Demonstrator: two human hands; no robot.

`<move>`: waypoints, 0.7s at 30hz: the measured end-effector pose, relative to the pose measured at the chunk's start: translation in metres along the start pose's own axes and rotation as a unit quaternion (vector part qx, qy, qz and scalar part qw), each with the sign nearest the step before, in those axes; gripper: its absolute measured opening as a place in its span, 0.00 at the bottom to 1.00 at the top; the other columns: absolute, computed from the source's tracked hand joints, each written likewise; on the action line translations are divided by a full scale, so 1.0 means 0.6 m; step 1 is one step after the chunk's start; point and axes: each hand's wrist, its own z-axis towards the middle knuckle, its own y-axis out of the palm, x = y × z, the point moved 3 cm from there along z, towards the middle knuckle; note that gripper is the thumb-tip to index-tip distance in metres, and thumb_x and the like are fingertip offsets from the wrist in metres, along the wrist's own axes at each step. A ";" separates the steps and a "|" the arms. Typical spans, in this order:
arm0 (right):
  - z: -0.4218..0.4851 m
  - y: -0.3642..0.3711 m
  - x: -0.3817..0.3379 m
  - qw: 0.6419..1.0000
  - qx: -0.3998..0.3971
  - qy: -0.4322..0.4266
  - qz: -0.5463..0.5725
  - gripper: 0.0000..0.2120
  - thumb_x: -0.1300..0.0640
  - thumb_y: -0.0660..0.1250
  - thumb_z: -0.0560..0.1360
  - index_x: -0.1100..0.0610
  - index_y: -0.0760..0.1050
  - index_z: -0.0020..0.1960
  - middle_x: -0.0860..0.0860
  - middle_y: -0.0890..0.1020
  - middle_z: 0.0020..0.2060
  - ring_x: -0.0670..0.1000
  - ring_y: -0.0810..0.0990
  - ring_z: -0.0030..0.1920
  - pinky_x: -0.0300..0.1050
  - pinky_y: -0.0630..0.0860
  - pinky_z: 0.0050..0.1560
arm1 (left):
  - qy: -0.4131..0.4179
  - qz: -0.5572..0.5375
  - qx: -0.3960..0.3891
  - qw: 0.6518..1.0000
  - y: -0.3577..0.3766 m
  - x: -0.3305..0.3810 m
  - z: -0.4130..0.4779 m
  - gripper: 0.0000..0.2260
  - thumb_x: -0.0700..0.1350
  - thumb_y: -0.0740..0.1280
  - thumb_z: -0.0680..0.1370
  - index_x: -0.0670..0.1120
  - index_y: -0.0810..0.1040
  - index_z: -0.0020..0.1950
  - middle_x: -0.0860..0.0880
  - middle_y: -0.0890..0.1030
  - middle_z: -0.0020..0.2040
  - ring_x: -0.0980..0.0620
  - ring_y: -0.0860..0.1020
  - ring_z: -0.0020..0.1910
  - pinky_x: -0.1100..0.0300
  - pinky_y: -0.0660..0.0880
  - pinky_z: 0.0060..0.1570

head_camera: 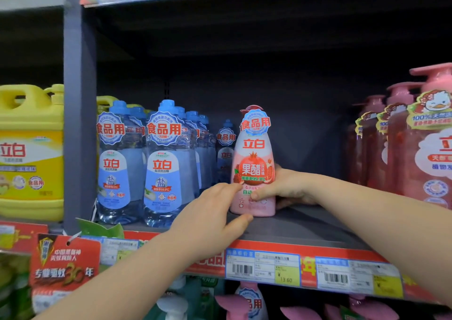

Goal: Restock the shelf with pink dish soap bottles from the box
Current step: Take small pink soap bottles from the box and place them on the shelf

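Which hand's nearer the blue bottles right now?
Left. The left hand touches the pink bottle on its left, beside the blue bottles; the right hand grips it from the right.

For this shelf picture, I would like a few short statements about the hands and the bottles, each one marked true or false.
1. The pink bottle stands upright on the shelf. True.
2. The right hand grips the pink bottle. True.
3. The left hand is apart from it. False: its fingers touch the bottle's front.
4. The bottles directly left of it are green. False: blue bottles stand there.
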 end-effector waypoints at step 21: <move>0.030 0.043 -0.041 0.999 0.026 -0.028 -0.036 0.26 0.56 0.79 0.64 0.48 0.69 0.55 0.48 0.80 0.47 0.49 0.80 0.48 0.45 0.80 0.38 | -0.010 0.000 -0.004 1.000 0.002 0.000 -0.002 0.20 0.56 0.60 0.77 0.57 0.66 0.69 0.52 0.73 0.64 0.50 0.70 0.64 0.53 0.70 0.61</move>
